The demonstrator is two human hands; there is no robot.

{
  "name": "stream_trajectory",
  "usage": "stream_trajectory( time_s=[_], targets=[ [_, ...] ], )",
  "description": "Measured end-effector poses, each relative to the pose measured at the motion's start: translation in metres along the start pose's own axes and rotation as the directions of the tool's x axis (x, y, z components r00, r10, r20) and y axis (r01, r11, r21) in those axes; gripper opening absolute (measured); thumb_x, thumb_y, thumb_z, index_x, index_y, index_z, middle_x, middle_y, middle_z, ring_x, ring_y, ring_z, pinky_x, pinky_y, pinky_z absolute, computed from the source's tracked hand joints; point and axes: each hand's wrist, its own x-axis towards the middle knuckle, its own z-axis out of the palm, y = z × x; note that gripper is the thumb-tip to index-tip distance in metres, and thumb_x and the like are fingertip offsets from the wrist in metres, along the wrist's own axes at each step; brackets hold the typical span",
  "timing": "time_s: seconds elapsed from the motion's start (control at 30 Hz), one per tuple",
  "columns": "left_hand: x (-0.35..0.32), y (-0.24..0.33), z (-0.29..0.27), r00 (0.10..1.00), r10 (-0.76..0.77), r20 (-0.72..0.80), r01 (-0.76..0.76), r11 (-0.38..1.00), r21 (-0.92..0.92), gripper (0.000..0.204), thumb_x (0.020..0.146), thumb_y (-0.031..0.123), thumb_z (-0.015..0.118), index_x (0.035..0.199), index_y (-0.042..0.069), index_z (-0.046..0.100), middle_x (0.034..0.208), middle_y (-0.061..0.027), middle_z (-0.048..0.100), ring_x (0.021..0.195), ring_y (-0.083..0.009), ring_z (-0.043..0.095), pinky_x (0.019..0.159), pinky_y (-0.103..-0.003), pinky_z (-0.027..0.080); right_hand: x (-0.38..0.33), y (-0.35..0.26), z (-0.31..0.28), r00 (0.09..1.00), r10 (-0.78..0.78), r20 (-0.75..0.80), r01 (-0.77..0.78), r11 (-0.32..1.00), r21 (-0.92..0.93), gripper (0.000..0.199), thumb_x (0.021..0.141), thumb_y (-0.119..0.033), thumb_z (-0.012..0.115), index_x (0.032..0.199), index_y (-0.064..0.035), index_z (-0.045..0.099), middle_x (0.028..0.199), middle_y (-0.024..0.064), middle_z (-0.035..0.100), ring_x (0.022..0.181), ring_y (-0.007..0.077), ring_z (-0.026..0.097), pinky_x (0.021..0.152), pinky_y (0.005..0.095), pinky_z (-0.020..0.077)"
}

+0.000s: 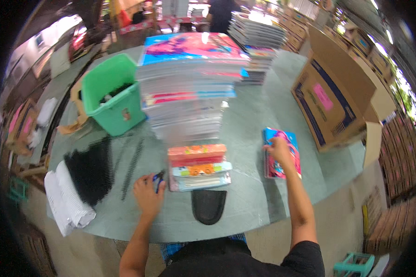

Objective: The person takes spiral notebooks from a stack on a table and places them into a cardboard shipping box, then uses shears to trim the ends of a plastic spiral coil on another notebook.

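Observation:
My left hand (148,196) rests at the near middle of the table, closed round a small blue-handled hand tool (158,181); its jaws are too small to make out. Just right of it lie plastic-wrapped packs (198,167), orange and pale blue, side by side. Farther right, my right hand (279,150) is over a small pile of blue and pink notebooks (289,168) and touches or hovers close above the top one. Its fingers look bent and a little apart, with nothing visible in them. A black rounded pad (208,207) lies near the front edge.
A tall stack of notebooks (185,104) stands mid-table, another stack (256,41) behind it. A green bin (120,108) holds black scraps. Left lie black spiral coils (91,171) and a rolled white sheet (69,198). An open cardboard box (330,99) stands on the right.

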Motion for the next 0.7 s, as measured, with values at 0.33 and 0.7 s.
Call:
stream_trajectory(
  time_s=[0.33, 0.7],
  targets=[
    [-0.004, -0.003, -0.008, 0.995, 0.051, -0.080, -0.057, 0.996, -0.074, 0.043, 0.076, 0.031, 0.063, 0.107, 0.002, 0.056, 0.106, -0.0144, 0.050, 0.103, -0.0321, 0.042, 0.088, -0.045, 0.031, -0.008, -0.360, -0.110, 0.049, -0.859, -0.509, 0.883, 0.275, -0.379, 0.029, 0.075, -0.009, 0.061, 0.104, -0.0104, 0.058, 0.106, 0.0106, 0.057, 0.100, 0.0275, 0.054, 0.085, 0.0383, 0.0425],
    [-0.003, 0.001, -0.014, 0.997, 0.029, -0.070, -0.039, 0.987, -0.153, 0.041, 0.079, 0.031, 0.061, 0.106, 0.001, 0.058, 0.105, -0.0153, 0.051, 0.103, -0.0323, 0.042, 0.089, -0.044, 0.030, 0.011, -0.364, -0.103, 0.375, -0.900, -0.223, 0.906, 0.407, -0.119, 0.029, 0.068, -0.018, 0.071, 0.094, -0.0113, 0.064, 0.106, 0.0043, 0.063, 0.089, 0.0233, 0.062, 0.076, 0.0354, 0.0483]
  ],
)
